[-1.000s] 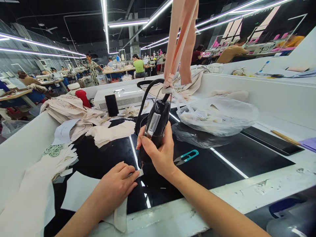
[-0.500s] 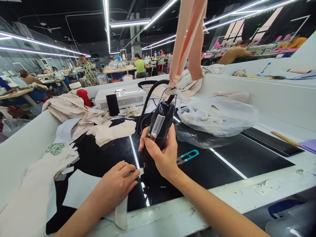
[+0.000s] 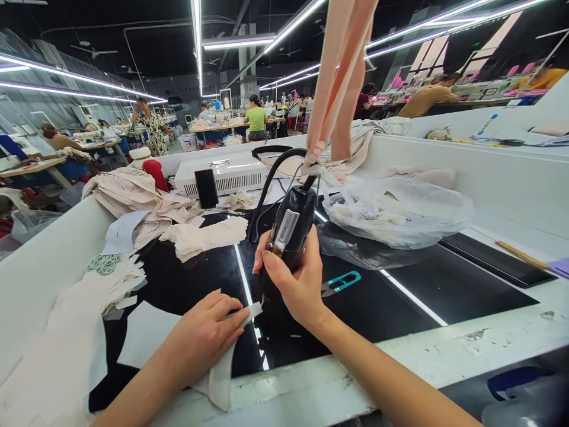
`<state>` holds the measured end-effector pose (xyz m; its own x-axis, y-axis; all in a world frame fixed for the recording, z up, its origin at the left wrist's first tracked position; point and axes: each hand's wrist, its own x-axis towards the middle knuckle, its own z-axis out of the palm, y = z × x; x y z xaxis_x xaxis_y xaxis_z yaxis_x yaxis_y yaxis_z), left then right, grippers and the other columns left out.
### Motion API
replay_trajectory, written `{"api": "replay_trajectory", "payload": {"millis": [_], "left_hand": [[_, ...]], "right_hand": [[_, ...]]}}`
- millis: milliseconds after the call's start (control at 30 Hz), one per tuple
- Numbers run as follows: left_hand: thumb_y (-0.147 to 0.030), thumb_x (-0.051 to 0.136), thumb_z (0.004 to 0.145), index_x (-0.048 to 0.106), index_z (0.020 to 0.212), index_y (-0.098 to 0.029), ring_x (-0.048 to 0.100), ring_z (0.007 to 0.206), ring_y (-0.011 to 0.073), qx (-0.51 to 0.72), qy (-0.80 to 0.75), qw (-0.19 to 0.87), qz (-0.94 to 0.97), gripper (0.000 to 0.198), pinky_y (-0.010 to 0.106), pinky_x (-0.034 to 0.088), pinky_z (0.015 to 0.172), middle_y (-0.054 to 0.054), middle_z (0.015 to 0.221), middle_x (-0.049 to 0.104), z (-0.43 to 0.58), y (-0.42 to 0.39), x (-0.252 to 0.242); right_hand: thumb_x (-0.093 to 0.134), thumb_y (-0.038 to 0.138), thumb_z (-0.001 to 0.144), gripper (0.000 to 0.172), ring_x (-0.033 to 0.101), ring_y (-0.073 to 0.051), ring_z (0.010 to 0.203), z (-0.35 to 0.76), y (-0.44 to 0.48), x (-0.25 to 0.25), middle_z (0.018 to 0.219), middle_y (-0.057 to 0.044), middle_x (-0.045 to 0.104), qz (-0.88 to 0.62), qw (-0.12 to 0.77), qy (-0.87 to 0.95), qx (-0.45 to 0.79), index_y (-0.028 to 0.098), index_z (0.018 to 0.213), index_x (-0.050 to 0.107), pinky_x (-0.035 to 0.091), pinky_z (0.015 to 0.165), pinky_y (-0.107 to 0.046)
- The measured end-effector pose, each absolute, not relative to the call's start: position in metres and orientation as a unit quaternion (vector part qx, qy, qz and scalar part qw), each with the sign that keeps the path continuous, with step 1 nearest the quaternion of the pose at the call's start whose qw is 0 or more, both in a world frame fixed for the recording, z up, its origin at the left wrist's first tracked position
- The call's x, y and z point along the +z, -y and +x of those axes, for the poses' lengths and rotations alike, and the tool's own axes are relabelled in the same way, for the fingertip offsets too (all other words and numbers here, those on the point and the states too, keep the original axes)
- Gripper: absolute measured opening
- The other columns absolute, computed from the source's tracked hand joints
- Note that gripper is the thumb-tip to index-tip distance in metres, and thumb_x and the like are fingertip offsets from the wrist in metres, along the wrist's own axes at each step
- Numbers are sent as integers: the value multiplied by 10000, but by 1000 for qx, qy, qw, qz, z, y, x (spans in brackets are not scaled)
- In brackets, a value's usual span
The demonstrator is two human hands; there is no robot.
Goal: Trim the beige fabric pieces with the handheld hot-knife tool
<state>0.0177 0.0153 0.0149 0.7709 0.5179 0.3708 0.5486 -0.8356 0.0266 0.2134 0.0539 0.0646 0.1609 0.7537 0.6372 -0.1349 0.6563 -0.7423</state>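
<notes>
My right hand [image 3: 296,281] is wrapped round a black hand-held electric tool [image 3: 288,228] that hangs by its cord from pink fabric strips [image 3: 340,77] overhead; its tip points down at the black glossy table [image 3: 400,296]. My left hand [image 3: 204,332] lies on a narrow cream fabric strip [image 3: 222,370], fingers pressed together, pinning the strip's end right beside the tool tip.
Teal thread snips [image 3: 340,283] lie just right of my right hand. A clear plastic bag [image 3: 400,210] of pieces sits behind, cream cloth stacks [image 3: 204,236] to the left, a white box [image 3: 226,172] with a phone [image 3: 207,188] at the back. Other people work at distant tables.
The view shifted slightly. My right hand and tool edged right and a little down toward the strip end; my left hand stayed pressed on the strip.
</notes>
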Motion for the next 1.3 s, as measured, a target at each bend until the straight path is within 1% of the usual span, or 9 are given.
{"api": "replay_trajectory", "payload": {"millis": [100, 300, 367, 500, 600, 833, 933, 1133, 1300], "left_hand": [[-177, 446, 1103, 646, 1272, -151, 711, 994, 241, -195, 282, 58, -938, 263, 541, 596, 1039, 101, 1121, 705, 11, -11, 12], [-180, 427, 1113, 648, 1275, -156, 717, 1028, 213, -214, 289, 60, -931, 274, 499, 593, 1062, 97, 1128, 708, 9, -8, 8], [-189, 426, 1116, 656, 1251, -164, 712, 1014, 214, -227, 293, 56, -927, 268, 483, 611, 1029, 91, 1114, 707, 11, -7, 8], [-203, 442, 1116, 664, 1207, -164, 696, 1000, 222, -242, 296, 46, -923, 243, 406, 654, 899, 87, 1092, 701, 14, -7, 7], [-206, 452, 1112, 667, 1208, -172, 689, 1005, 219, -250, 303, 50, -918, 237, 383, 652, 879, 86, 1100, 698, 16, -7, 6], [-216, 444, 1120, 677, 1210, -157, 683, 1013, 227, -248, 305, 46, -918, 256, 392, 656, 870, 89, 1089, 702, 17, -8, 6], [-223, 444, 1123, 676, 1228, -158, 677, 1020, 224, -245, 309, 37, -918, 262, 388, 648, 895, 86, 1101, 704, 17, -7, 6], [-192, 493, 1105, 671, 1243, -152, 672, 1033, 217, -239, 310, 37, -919, 229, 385, 640, 912, 92, 1105, 706, 17, -7, 6], [-197, 474, 1110, 674, 1215, -156, 680, 1029, 214, -244, 306, 46, -919, 230, 387, 644, 904, 92, 1108, 706, 18, -6, 7]], "right_hand": [[733, 265, 866, 425, 590, -127, 558, 214, -51, 69, 802, 54, 627, -256, 709, 558, 348, 288, 1209, 483, 541, 527, -290], [743, 231, 849, 393, 607, -127, 541, 216, -47, 72, 782, 65, 655, -251, 709, 553, 359, 295, 1135, 482, 549, 513, -286], [748, 230, 845, 386, 615, -125, 545, 217, -48, 72, 791, 66, 665, -248, 713, 549, 358, 294, 1123, 488, 557, 511, -280], [748, 228, 847, 350, 618, -109, 544, 215, -51, 72, 806, 75, 671, -247, 724, 536, 357, 292, 1087, 502, 571, 511, -260], [749, 249, 852, 325, 615, -103, 543, 208, -53, 74, 820, 77, 670, -237, 733, 527, 358, 292, 1066, 508, 573, 514, -258], [748, 272, 858, 340, 602, -124, 537, 193, -55, 72, 796, 67, 653, -236, 717, 536, 378, 302, 1084, 496, 566, 493, -285], [733, 276, 870, 321, 605, -122, 544, 190, -55, 70, 797, 68, 646, -239, 712, 543, 376, 300, 1081, 492, 573, 504, -284], [717, 214, 875, 315, 616, -104, 549, 192, -55, 70, 828, 69, 665, -239, 714, 544, 371, 295, 1085, 497, 564, 514, -257], [732, 246, 885, 294, 622, -107, 556, 202, -60, 68, 819, 72, 667, -221, 733, 541, 349, 291, 1064, 504, 573, 528, -264]]}}
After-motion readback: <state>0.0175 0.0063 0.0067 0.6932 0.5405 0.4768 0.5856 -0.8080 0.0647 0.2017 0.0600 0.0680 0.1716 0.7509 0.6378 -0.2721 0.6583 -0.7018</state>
